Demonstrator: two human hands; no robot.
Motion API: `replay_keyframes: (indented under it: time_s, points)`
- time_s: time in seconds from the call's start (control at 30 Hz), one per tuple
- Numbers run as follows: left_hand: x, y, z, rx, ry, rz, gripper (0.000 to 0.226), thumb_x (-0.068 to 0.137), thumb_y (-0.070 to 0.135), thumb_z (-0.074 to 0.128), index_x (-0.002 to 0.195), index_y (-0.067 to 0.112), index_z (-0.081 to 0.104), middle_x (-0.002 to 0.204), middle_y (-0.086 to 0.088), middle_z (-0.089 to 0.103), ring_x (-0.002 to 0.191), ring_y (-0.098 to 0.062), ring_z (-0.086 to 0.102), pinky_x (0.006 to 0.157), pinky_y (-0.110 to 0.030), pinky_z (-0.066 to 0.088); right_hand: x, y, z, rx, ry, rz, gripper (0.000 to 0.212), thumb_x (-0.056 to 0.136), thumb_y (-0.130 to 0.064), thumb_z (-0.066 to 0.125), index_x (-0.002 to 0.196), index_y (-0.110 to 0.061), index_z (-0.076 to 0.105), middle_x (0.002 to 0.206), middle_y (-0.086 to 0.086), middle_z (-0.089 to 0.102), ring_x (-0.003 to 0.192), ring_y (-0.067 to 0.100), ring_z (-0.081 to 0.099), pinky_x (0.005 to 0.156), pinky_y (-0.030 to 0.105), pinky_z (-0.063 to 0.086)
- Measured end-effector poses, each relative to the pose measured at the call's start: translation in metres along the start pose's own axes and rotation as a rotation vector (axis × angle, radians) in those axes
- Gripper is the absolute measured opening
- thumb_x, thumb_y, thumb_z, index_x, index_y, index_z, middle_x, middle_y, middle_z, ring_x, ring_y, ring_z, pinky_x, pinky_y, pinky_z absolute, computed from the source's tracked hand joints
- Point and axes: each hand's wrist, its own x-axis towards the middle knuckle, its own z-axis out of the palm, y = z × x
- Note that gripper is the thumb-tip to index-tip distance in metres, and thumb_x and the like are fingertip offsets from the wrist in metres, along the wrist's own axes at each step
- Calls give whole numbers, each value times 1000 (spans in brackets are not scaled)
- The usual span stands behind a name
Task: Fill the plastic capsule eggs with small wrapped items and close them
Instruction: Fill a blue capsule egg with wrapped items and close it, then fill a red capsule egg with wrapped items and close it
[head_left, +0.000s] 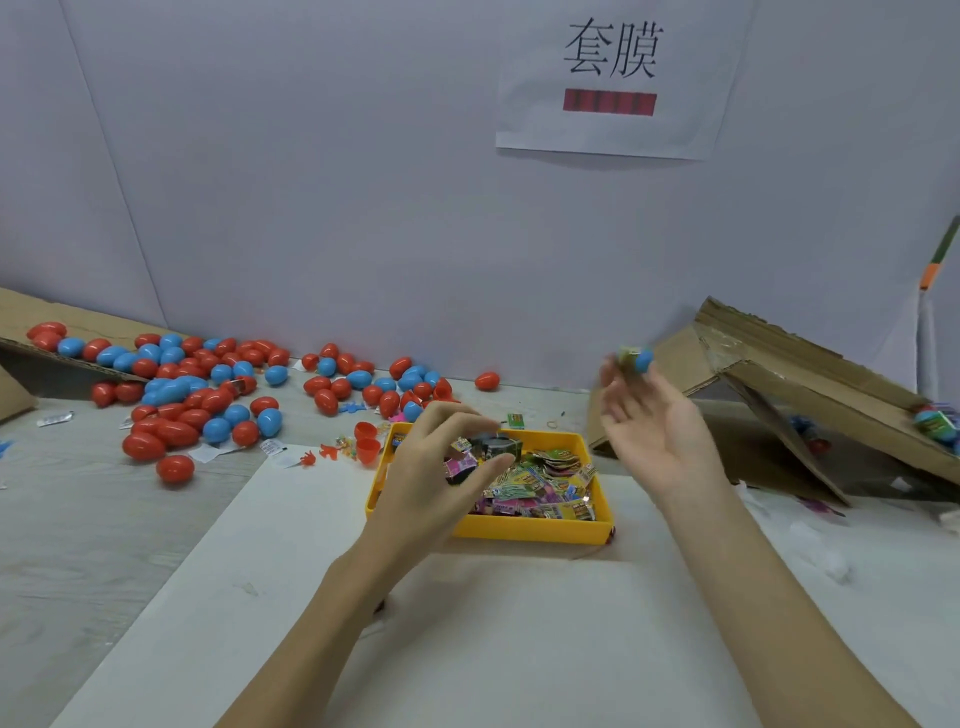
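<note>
right hand (654, 421) is loose, fingers spread, with a blue plastic capsule egg wrapped in green film (636, 358) blurred just above its fingertips, apparently leaving it toward the sloped brown cardboard chute (789, 358). left hand (441, 467) pinches small wrapped packets (485, 449) over the yellow plastic tray (530, 531). judging by the heap of red and blue plastic eggs (197, 389) at far left, much remains.

Red and blue eggs (176, 395), yellow tray (530, 530), multicoloured printed wrappers (540, 483).
</note>
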Motion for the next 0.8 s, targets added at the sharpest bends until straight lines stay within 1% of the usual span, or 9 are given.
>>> replay_keyframes:
  time_s: [0.1, 0.2, 0.27, 0.33, 0.43, 0.5, 0.6, 0.7, 0.8]
  points:
    - [-1, 0, 1, 4, 3, -19, 30, 90, 42, 65, 106, 19, 75, 112, 8, 60, 112, -7, 56, 88, -30, 54, 22, -41, -1, 231, -18, -154, 37, 110, -26, 44, 135, -6, 62, 123, 7, 74, 107, 16, 73, 81, 22, 55]
    - [-1, 0, 2, 9, -18, -31, 31, 91, 43, 61, 102, 19, 76, 110, 7, 61, 109, -9, 58, 86, -33, 54, 31, -50, -8, 156, -24, -147, 38, 110, -26, 39, 136, -8, 60, 124, 9, 74, 104, 18, 75, 79, 24, 57]
    - [0, -2, 2, 21, -24, -52, 31, 92, 44, 59, 101, 19, 76, 108, 8, 61, 108, -9, 57, 84, -32, 54, 31, -41, -13, 40, -17, -103, 36, 109, -24, 41, 130, -6, 64, 123, 9, 74, 98, 16, 76, 74, 23, 59]
    - [-1, -3, 3, 47, -22, -69, 28, 94, 41, 59, 100, 19, 76, 105, 9, 62, 106, -8, 56, 83, -30, 53, 25, -21, -21, -113, -18, -45, 33, 107, -22, 46, 123, -5, 70, 115, 7, 77, 90, 15, 77, 68, 23, 59]
    - [-1, -7, 2, 124, 4, -80, 19, 97, 31, 63, 102, 18, 76, 102, 8, 63, 102, -5, 53, 85, -20, 46, 11, 21, -33, -408, -63, 54, 31, 107, -22, 50, 120, -6, 73, 104, 7, 77, 87, 16, 75, 69, 26, 60]
    - [-1, -9, 1, 165, 21, -103, 16, 98, 28, 65, 103, 17, 75, 100, 8, 63, 100, -5, 51, 84, -13, 41, 4, 45, -36, -718, -97, 18, 29, 108, -20, 49, 118, -7, 73, 97, 8, 78, 84, 17, 74, 69, 25, 60]
    - [0, -16, -3, 198, 62, -168, 14, 98, 26, 65, 104, 16, 74, 99, 7, 62, 96, -7, 54, 82, -15, 45, -2, 61, -34, -1080, -142, -148, 26, 108, -16, 48, 109, -10, 74, 86, 7, 78, 74, 17, 72, 64, 20, 57]
    - [14, -29, -10, 168, 149, -298, 13, 99, 27, 63, 102, 18, 73, 98, 6, 66, 93, -9, 59, 79, -19, 50, -6, 63, -33, -1234, -169, -212, 24, 106, -10, 51, 102, -10, 74, 79, 6, 76, 69, 15, 71, 62, 19, 55]
    - [42, -53, -20, 162, 237, -426, 18, 102, 26, 59, 107, 14, 72, 100, 0, 70, 84, -6, 60, 67, -17, 46, -6, 63, -33, -1240, -172, -196, 24, 106, -9, 51, 100, -10, 75, 79, 6, 76, 70, 16, 72, 62, 19, 56]
